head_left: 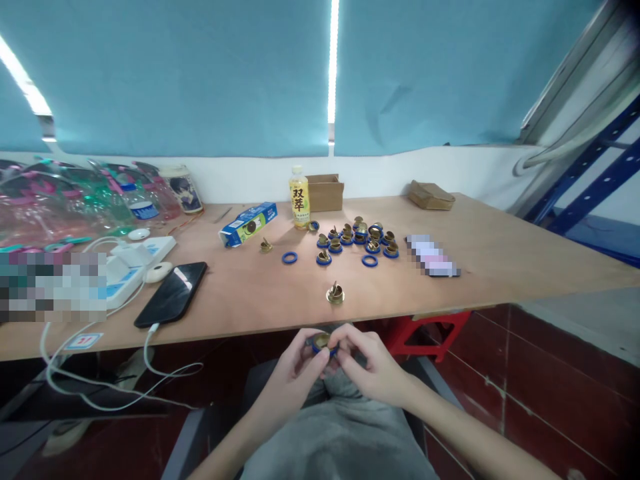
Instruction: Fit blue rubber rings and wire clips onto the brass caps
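Note:
Over my lap, just off the table's front edge, both hands hold a brass-coloured round fitting with a blue ring (321,344). My left hand (299,367) is closed round its left side, the thumb lying along the near edge. Fingers of my right hand (369,363) pinch the right side and rim. A brass fitting (335,294) without a blue ring stands near the table edge in front of me. Farther back is another bare brass fitting (265,246). Two loose blue rings, a left one (284,259) and a right one (370,265), lie near several blue-ringed brass fittings (361,235).
A yellow-labelled bottle (300,200), a blue carton (249,225) and a cardboard box (326,193) stand behind. Left are a black phone (171,295), a power strip (145,270) with cables, and several plastic bottles (75,207). A red stool (427,333) is below the table.

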Motion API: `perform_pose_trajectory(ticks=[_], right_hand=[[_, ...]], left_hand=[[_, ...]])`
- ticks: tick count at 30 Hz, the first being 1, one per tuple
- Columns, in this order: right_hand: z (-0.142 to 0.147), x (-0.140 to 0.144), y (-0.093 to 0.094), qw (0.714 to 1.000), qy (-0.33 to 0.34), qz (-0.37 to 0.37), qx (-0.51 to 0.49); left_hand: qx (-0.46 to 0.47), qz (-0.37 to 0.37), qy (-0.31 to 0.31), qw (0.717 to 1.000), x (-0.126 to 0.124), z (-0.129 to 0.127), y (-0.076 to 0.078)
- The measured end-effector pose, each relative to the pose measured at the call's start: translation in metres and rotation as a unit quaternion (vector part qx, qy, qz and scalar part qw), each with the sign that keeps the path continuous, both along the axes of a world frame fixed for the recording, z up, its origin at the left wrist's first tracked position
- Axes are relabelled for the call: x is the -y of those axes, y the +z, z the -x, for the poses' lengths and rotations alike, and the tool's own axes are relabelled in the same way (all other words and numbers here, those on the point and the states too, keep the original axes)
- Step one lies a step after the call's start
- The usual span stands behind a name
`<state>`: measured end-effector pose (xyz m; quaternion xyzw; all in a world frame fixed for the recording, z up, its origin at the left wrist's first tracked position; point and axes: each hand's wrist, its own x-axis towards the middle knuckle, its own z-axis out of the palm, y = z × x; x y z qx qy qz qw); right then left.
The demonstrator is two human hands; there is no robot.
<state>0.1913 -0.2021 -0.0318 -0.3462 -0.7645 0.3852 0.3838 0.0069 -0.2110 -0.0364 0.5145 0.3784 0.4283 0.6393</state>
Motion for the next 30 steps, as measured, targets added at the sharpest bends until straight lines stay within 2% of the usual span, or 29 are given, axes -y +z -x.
perform_pose_trajectory(ticks=[12, 22, 30], right_hand=[[-0.0007, 0.0001, -0.0001, 0.999, -0.018, -0.018, 0.019], [0.0019, -0.0009, -0.0008, 1.0, -0.002, -0.001, -0.004], [0.0012, -0.0012, -0.0011, 1.0, -0.007, -0.008, 0.009]], left_hand=[[0.0, -0.012, -0.003, 1.0, 0.0014, 0.0004, -0.0033], [0.001, -0.003, 0.011, 1.0, 0.0014, -0.0001, -0.002], [-0.004, -0.011, 0.013, 1.0, 0.0005, 0.0019, -0.0068]])
